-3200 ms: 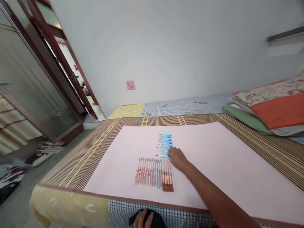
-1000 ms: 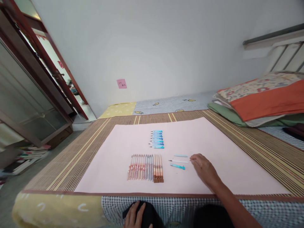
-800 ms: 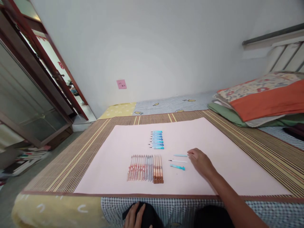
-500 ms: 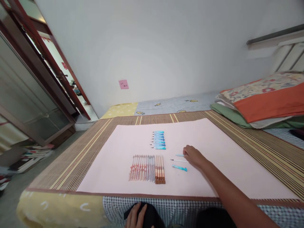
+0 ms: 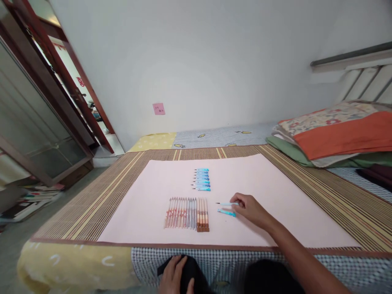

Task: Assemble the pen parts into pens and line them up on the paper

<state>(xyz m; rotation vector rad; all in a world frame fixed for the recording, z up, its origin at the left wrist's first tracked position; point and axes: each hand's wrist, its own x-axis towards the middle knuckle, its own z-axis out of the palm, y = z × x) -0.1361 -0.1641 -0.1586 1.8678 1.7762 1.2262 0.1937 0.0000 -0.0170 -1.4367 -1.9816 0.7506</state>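
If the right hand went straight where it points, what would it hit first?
Beyond the black-tipped piece it holds, the right hand would probably meet the blue pens first, though depth is unclear.

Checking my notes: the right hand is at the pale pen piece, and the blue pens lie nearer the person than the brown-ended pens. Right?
No: the head view shows the blue pens lying beyond the brown-ended pens. The right hand is at the pale pen piece.
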